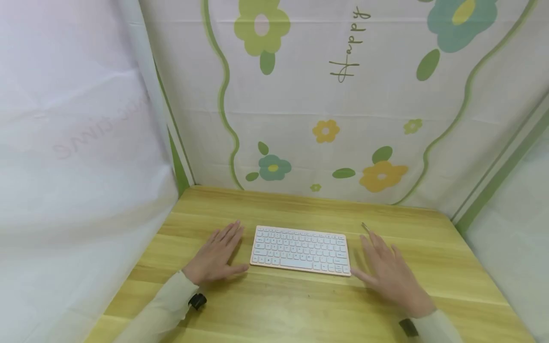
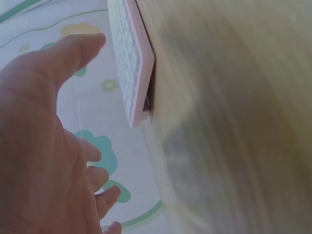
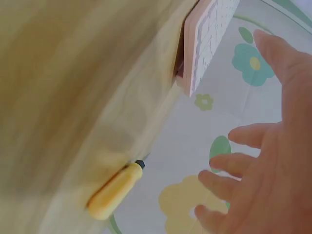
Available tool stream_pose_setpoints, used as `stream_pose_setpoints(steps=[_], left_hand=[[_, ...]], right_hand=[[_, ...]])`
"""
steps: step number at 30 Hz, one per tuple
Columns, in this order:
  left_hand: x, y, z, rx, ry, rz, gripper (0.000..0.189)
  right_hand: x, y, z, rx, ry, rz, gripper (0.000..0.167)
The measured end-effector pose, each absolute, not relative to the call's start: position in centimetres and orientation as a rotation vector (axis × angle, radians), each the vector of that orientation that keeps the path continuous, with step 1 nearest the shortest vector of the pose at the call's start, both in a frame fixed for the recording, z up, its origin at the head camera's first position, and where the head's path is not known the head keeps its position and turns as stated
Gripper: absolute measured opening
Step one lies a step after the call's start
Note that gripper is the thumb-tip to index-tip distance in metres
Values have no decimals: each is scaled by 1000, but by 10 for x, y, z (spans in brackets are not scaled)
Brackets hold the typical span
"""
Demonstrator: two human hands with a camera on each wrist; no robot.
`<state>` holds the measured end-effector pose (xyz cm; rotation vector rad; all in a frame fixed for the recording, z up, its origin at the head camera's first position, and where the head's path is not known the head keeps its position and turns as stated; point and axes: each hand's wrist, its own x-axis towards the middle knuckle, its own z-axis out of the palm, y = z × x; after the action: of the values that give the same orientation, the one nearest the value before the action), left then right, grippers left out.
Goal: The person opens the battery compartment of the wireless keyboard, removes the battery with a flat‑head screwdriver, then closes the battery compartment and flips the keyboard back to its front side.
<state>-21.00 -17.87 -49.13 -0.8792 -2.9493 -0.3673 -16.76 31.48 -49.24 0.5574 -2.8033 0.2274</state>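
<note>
Behind the fingers, nearest to the viewer, a pale left sleeve [image 1: 160,309] and a pale right sleeve [image 1: 438,328] are seen, with a black wrist device [image 1: 198,301] worn at the left wrist and a dark strap [image 1: 408,327] at the right. The left hand [image 1: 216,259] is held palm down over the wooden table [image 1: 279,307], its fingers straightened and directed away from the person, its thumb spread out sideways; nothing is gripped. The right hand [image 1: 392,276], slightly blurred, is held likewise, with fingers extended and spread, the thumb set apart and nothing pinched. Between the two sets of fingers the white keyboard [image 1: 300,251] with a pink rim is placed, its near corners just beside the two thumb tips. Its long axis is laid across, from the left fingers toward the right ones, with the right end turned slightly nearer to the person; the space bar is faced toward the person and the top key row away. Below the right fingers a yellow-handled tool [image 3: 114,192] is seen lying on the table, its thin shaft pointed away from the person, past the index fingertip; in the head view its handle is covered by the hand. Beyond all the fingertips, a white cloth [image 1: 296,105] is hung, printed with flowers, leaves and wavy green lines.
</note>
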Motion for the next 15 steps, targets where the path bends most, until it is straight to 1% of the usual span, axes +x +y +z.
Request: stream_pose_setpoints(steps=[8, 15], left_hand=[[-223, -178, -480, -1011, -2956, -444, 108], [-234, -176, -486, -1078, -3035, -700, 114]], right_hand=[[-185, 323, -477, 747, -2865, 457, 95], [-198, 324, -476, 800, -2927, 644, 104]])
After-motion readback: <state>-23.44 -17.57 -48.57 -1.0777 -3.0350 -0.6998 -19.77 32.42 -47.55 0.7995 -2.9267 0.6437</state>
